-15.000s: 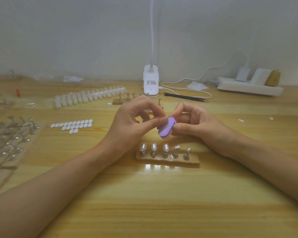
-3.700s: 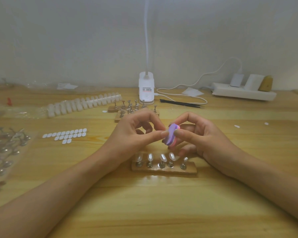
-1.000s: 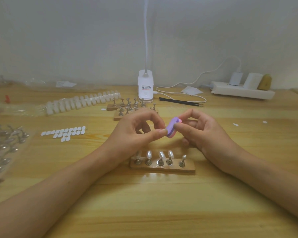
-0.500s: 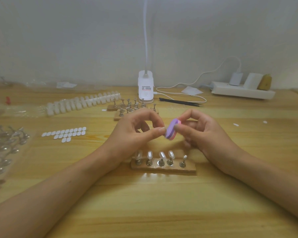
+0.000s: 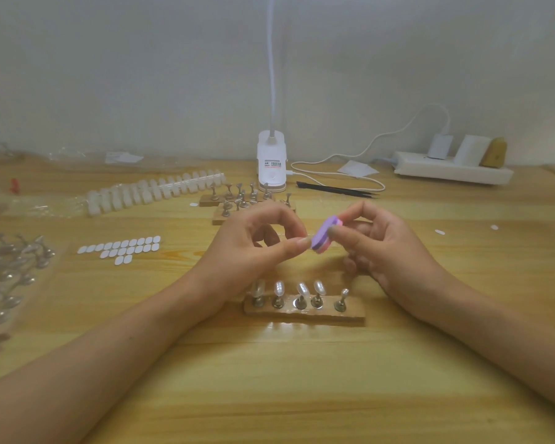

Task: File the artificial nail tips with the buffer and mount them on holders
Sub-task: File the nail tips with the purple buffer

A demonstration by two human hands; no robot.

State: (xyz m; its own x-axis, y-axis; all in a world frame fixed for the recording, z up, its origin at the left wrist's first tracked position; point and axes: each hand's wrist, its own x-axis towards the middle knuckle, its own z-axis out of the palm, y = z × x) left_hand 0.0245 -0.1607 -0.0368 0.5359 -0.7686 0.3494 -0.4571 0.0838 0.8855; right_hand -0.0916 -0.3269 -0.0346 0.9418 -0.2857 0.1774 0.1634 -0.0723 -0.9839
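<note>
While filing is under way: entries run from the left edge of the bench to its right edge
Loose holders: a heap of metal stands in clear wrapping at the left edge; no tip can be made out on any of them
Adhesive pads: white ovals in rows, left of centre
Nail tip strip: a long row of pale tips toward the rear left
Spare bases: two wooden bases with bare stands, rear centre, just in front of the lamp base
Left hand: thumb and forefinger are pinched narrow, with their ends against the buffer; the item between them is too small to make out and is judged to be the nail tip under work
Buffer: a purple block with a pink layer, tilted, raised above the bench centre
Holder base: a wooden block at front centre with five stands; the four from the left carry mounted tips, and the end stand on the right is bare
Right hand: thumb and forefinger grip the buffer; the other fingers are curled beneath
Tweezers: black, rear, right of centre, touched by neither hand
Power strip: rear right corner
Progress: four of five positions on the Holder base are judged complete. The fifth tip is in filing and not yet mounted. The Spare bases and the Nail tip strip suggest further cycles remain
</note>
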